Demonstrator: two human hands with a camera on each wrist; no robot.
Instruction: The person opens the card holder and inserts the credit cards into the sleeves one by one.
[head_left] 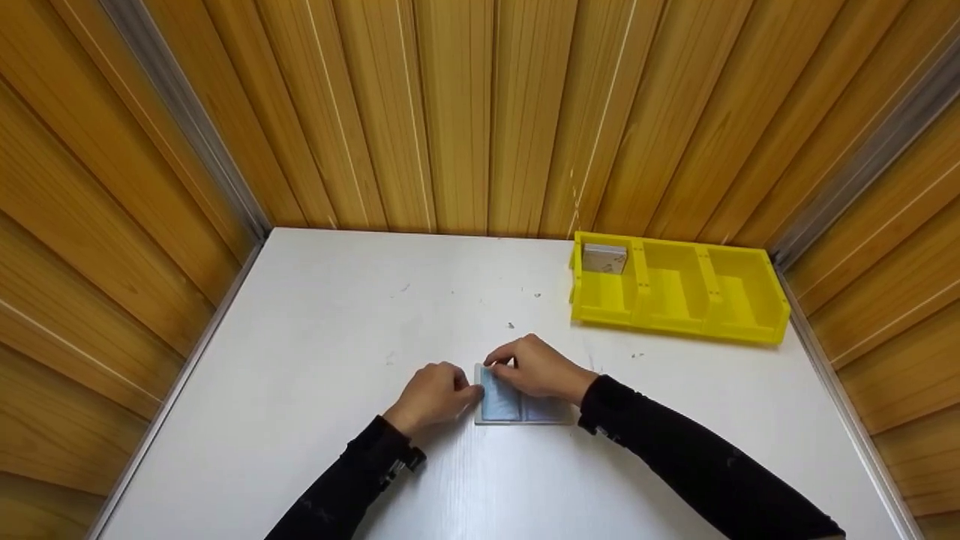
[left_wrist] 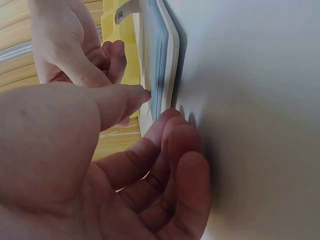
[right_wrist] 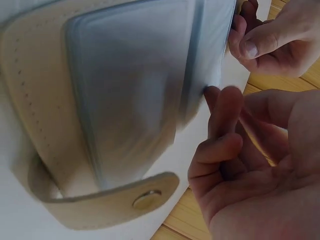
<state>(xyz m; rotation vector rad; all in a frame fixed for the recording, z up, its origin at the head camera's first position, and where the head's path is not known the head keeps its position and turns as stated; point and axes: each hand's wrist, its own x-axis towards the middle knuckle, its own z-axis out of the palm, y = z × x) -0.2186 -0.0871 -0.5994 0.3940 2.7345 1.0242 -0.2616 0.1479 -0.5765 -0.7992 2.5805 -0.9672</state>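
An opened card holder [head_left: 501, 397] with bluish clear plastic sleeves lies on the white table between the hands. Its cover [right_wrist: 37, 95] is beige with stitching along the edge, and a strap [right_wrist: 110, 207] with a metal snap stands out from one side. My left hand [head_left: 435, 394] pinches the holder's left edge, thumb over the sleeves and fingertips against the cover's rim. From the right, my right hand [head_left: 540, 367] reaches over the holder. Its thumb and index finger pinch the sleeves near the far left corner, while the other fingers are curled.
A yellow bin [head_left: 675, 327] with three compartments stands at the table's back right. In its left compartment sits a small pale, square-looking block [head_left: 604, 259]. Wooden panel walls [head_left: 450, 112] enclose the table [head_left: 337, 300] at the back and both sides.
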